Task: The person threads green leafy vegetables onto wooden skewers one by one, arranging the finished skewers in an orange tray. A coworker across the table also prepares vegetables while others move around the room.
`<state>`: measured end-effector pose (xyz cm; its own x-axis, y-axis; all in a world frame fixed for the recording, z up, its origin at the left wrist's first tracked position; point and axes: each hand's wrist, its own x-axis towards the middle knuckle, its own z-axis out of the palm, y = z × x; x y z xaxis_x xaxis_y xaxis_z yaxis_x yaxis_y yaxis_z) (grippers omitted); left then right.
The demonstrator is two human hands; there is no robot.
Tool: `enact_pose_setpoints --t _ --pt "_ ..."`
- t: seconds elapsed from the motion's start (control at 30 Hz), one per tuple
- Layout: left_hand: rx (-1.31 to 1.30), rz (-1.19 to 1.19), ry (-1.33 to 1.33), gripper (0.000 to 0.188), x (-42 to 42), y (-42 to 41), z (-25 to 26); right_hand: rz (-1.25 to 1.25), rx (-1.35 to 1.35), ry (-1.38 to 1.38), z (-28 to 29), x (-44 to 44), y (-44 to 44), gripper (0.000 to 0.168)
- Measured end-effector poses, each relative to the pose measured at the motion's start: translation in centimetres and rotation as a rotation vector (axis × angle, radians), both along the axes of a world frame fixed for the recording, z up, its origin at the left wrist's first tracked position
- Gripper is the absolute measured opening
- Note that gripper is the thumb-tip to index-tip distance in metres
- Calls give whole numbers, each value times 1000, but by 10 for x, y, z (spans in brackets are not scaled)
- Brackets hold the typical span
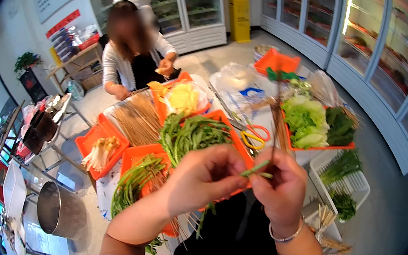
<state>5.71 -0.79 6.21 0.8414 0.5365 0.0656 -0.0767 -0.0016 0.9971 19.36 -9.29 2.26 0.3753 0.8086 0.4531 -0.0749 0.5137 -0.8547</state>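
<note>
A short piece of green vegetable stem spans the gap between my two hands. My left hand pinches its left end between thumb and fingers. My right hand, with a bracelet at the wrist, grips the other end along with a thin dark skewer that points away from me. Beneath and beyond the hands, leafy greens fill an orange tray. Left of my left forearm, another orange tray holds long green stems. Skewer ends stick out near its lower edge.
Scissors lie beyond my hands. Bundled bamboo skewers and enoki mushrooms are at left, lettuce at right. Across the table a person works; another stands behind. A metal pot stands at left, a white basket at right.
</note>
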Motion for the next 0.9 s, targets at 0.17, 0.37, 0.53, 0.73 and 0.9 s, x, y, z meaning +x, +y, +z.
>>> enact_pose_setpoints --t 0.17,0.37,0.53,0.73,0.9 --pt "131 11 125 14 -6 2 3 -30 89 139 9 -1 -4 13" --pt "39 134 83 13 -3 2 2 -85 11 141 9 8 -4 23" --pt "89 108 56 12 2 -3 -2 -98 -20 -335 2 16 -4 15" --pt "316 122 138 11 6 -7 -5 -126 -24 -212 -9 17 -5 11" --pt "185 162 58 11 5 -2 -9 -303 -14 83 -6 34 -12 13"
